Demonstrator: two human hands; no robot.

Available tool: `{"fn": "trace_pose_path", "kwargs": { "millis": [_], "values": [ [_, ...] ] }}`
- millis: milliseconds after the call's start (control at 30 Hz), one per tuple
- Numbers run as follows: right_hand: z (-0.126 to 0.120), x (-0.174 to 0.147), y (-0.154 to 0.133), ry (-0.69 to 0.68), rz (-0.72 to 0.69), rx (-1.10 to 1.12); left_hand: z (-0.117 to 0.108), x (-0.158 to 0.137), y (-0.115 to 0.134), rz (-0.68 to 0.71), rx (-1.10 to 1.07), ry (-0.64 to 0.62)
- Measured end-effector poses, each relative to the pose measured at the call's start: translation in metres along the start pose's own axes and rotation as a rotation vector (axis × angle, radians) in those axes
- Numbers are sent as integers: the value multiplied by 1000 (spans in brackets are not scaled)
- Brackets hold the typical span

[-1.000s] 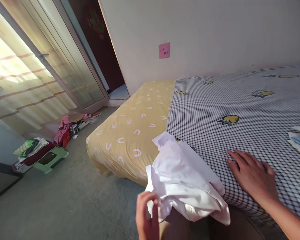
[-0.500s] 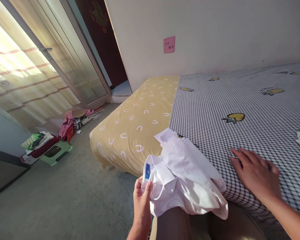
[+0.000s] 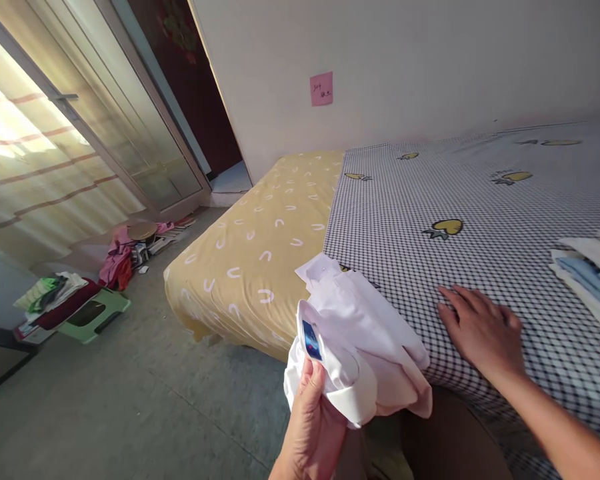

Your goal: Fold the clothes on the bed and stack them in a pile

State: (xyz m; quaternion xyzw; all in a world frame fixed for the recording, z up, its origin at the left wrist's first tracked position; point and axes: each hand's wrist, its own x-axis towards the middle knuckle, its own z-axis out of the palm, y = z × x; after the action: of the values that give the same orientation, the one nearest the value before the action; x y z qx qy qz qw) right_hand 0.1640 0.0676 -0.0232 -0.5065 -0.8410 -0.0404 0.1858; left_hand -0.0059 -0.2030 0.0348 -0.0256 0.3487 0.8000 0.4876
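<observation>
A white collared shirt point(image 3: 350, 320) lies bunched over the near edge of the bed and my lap. My left hand point(image 3: 313, 413) grips it at the collar, thumb just below a blue label point(image 3: 311, 340) sewn inside the neckband. The fingers behind the cloth are partly hidden. My right hand point(image 3: 483, 330) rests palm down on the checked sheet point(image 3: 390, 220), to the right of the shirt and apart from it, with its fingers spread and nothing in them.
Folded clothes point(image 3: 587, 267) sit on the bed at the right edge. A yellow patterned sheet point(image 3: 250, 247) covers the bed's left part. On the floor at left stand a green stool point(image 3: 97, 317) and a pile of pink clothing point(image 3: 117, 257). A pink note point(image 3: 321, 89) is on the wall.
My left hand has turned and lifted the collar, tilting the label and folding the cloth over. The view has swung right, showing more of the folded clothes. My right hand stays flat on the sheet.
</observation>
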Motion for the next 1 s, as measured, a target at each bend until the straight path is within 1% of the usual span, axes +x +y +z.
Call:
{"fn": "trace_pose_path", "kwargs": {
  "millis": [133,233,367,433,533,667,867,933,1000],
  "values": [
    [5,1,3,46,-8,1,7,14,-12,-58,40,-45],
    [8,2,4,55,-20,6,8,30,-22,-60,86,-33],
    [8,1,6,53,-23,19,8,48,-37,-89,29,-5],
    [8,1,6,48,-19,31,9,53,-41,-101,21,-17],
    [7,1,5,42,-8,47,9,55,-43,-81,70,-41],
    [4,1,2,72,-6,57,5,52,-42,-39,114,-38],
    [7,0,6,79,3,95,-3,47,-43,-46,79,-88],
    [10,1,11,53,33,147,-4,47,-42,-39,63,-66],
    [10,1,15,11,76,245,-5,47,-39,-74,50,-33]
  ]
}}
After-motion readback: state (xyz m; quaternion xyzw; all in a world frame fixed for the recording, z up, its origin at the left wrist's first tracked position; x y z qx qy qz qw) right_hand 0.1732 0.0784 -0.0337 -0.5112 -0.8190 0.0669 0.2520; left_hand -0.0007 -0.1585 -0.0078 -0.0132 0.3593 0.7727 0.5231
